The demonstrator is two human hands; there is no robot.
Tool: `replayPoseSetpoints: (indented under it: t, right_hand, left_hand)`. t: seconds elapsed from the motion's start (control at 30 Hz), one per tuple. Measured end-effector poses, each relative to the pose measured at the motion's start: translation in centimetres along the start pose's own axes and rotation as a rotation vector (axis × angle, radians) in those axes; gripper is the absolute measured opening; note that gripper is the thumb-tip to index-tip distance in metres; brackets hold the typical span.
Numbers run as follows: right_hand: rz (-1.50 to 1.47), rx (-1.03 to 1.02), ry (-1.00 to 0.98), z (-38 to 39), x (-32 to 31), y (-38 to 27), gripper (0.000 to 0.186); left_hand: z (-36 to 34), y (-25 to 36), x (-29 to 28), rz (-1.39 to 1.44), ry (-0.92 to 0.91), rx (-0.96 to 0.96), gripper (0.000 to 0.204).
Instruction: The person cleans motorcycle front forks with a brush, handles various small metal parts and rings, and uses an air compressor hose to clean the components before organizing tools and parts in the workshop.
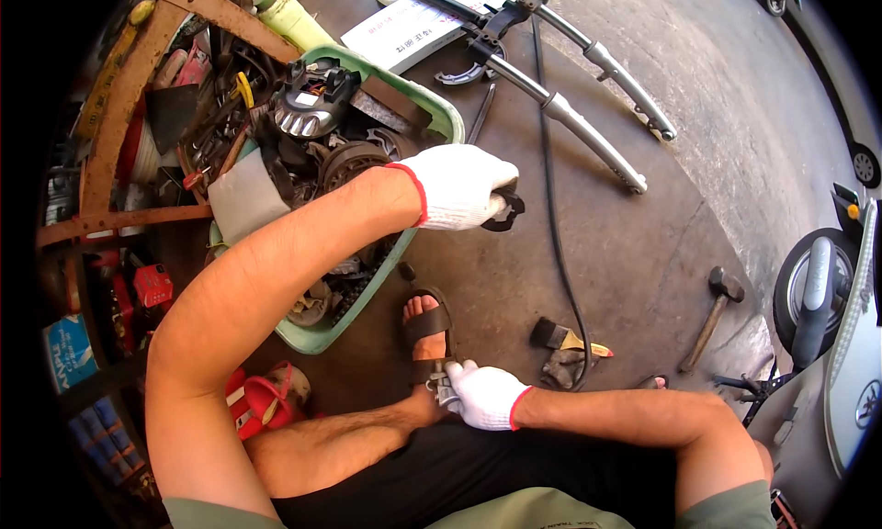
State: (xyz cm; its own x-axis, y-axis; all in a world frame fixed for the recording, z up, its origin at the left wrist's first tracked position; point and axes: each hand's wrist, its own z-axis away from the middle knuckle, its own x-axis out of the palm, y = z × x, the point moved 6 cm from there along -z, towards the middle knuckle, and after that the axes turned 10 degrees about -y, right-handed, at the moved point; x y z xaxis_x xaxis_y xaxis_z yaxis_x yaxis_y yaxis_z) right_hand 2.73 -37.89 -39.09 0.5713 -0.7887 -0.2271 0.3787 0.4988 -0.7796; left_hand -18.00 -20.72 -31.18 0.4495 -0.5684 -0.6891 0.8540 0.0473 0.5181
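My left hand (457, 185), in a white glove with red cuff, is closed around a small black part (503, 219), raised beside a green plastic tub (354, 320) heaped with greasy metal parts. Low at centre, my right hand (487, 399), gloved alike, grips a silver metal piece (445, 393) near my sandalled left foot (428, 341); the piece's far side is partly hidden. A brush (565, 336) with dirty rag and a black cable (551, 253) lie to the right of that hand.
Fork tubes (588, 139) and a white box (413, 28) lie at the top. A hammer (712, 313) lies at right, near a scooter wheel (808, 290). A rusty rack (129, 219) with tools lines the left. A car (850, 125) stands beyond.
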Motion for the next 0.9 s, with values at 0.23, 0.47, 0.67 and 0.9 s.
replayPoseSetpoints:
  t: [0.23, 0.47, 0.67, 0.9]
  right_hand:
    - [-0.047, 0.194, 0.308, 1.2, -4.9, 4.3, 0.051]
    - [0.0, -0.025, 0.255, 0.0, -4.3, 1.9, 0.043]
    - [0.112, 0.295, 0.448, 2.4, -16.2, 6.5, 0.036]
    - [0.27, 0.467, 0.624, 9.1, -21.3, 10.2, 0.035]
  left_hand:
    - [0.9, -1.3, -0.5, 0.065, 0.019, -0.015, 0.027]
    - [1.0, -1.5, -6.4, -0.029, 0.146, -0.085, 0.029]
    - [0.3, -2.4, -10.7, -0.134, 0.408, -0.097, 0.037]
    - [-2.3, -0.6, -9.2, -0.068, 0.173, -0.175, 0.035]
